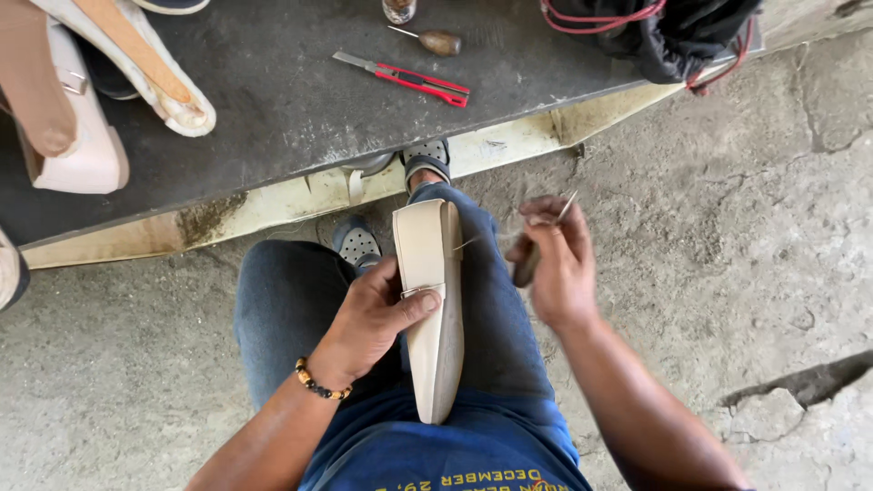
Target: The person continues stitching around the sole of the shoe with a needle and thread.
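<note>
A cream slip-on shoe (435, 300) lies sole-side along my right thigh, toe pointing away from me. My left hand (371, 318) grips it around the middle, thumb across a small metal trim. My right hand (556, 264) is raised just to the right of the shoe and is closed on a wooden-handled awl (531, 256), whose metal tip sticks up past my fingers. A thin pale thread (475, 241) runs from the shoe's edge toward that hand.
A dark low work board (300, 100) lies ahead, holding a red utility knife (411, 79), a second awl (435, 41), pale shoes (91, 155) at left and a black bag (673, 36) at right. Cracked concrete floor (746, 236) surrounds me.
</note>
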